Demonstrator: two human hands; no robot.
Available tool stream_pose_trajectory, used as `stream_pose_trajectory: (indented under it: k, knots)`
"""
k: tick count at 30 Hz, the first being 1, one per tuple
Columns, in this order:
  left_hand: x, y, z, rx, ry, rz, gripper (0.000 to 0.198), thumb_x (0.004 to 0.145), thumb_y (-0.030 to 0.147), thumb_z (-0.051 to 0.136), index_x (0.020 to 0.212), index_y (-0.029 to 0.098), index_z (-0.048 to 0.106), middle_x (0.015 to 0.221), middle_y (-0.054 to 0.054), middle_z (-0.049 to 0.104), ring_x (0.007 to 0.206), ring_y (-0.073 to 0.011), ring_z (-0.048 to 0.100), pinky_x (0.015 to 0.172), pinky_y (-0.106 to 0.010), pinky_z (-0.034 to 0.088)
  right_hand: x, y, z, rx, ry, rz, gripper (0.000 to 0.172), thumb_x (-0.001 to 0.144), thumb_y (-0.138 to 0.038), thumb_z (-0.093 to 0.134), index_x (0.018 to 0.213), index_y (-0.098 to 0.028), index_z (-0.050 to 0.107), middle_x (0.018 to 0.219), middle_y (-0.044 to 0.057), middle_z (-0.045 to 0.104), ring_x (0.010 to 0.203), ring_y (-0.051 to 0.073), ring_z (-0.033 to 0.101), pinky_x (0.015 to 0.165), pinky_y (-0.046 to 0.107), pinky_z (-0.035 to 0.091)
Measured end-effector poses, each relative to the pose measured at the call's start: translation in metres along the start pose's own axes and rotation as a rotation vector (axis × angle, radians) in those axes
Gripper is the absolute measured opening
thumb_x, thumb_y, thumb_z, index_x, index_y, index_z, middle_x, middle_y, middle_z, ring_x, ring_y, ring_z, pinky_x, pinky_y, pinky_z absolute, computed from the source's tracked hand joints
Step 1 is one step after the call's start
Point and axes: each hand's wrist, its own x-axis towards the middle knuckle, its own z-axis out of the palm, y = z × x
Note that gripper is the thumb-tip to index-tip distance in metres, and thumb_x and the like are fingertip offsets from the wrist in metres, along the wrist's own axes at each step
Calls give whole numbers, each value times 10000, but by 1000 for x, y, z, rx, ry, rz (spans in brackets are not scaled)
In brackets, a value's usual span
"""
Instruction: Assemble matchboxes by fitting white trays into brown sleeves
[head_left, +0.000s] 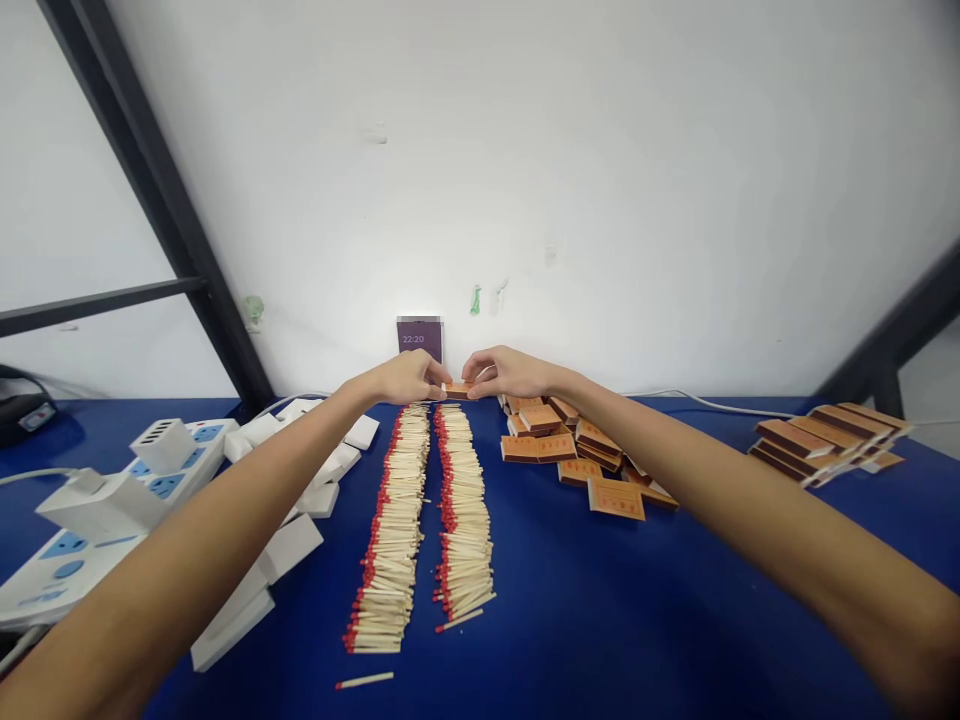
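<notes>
At the far side of the blue table, an orange matchbox [457, 391] is held between my two hands. The fingers of my left hand [411, 378] close on its left end, and those of my right hand [511, 372] on its right end. Two long rows of red-tipped matches stretch toward me below the hands, a left row [394, 530] and a right row [463, 510]. Near the front, a single match [364, 681] lies apart. Beneath my right forearm is a loose pile of matchboxes [555, 448].
White inner trays [291, 548] are heaped left of the matches, partly behind my left forearm. A power strip [45, 585] with plugged-in chargers lies at far left. Stacked matchboxes [825, 440] stand at right. A phone [420, 338] leans against the white wall. Cables run along the back.
</notes>
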Motion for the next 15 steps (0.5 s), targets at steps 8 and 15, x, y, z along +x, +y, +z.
stream_pose_trajectory:
  k: [8,15]
  knots:
    - [12,-28,17,90,89,-40,387,733,309,594,1046,138,745,1033,-62,752,897,-216,668,781,-266,477,19,32,4,-184,2,-51,199,699,-281,737,869,-182,707,878,44,735,828,193,647,768,312,473]
    - [11,-31,15,90,72,-18,360,752,419,625,975,172,762,941,-42,758,806,-200,652,752,-275,462,23,34,4,-168,-42,-88,222,764,-322,683,935,-184,721,924,45,745,817,177,654,760,305,477]
